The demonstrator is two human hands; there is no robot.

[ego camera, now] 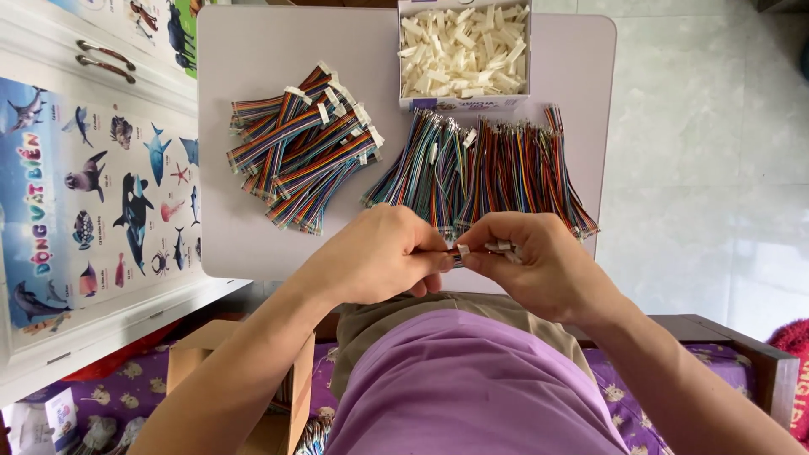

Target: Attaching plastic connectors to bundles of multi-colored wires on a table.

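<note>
Both hands meet mid-frame: left hand (383, 253) pinches striped wire bundle (452, 252), right hand (531, 261) pinches small white plastic connector (503, 246); loose wires (506, 164) above.

Smooth plastic insulation is covering the multicoloured wire bundles (303, 156) at eleven o'clock and the loose wires (497, 173) at one o'clock. Matt white plastic connectors (463, 50) are filling a thin paperboard box (459, 104) at twelve. The pale table (244, 211) is looking matt and smooth; the poster (76, 194) at nine is showing a glossy sheen.
</note>
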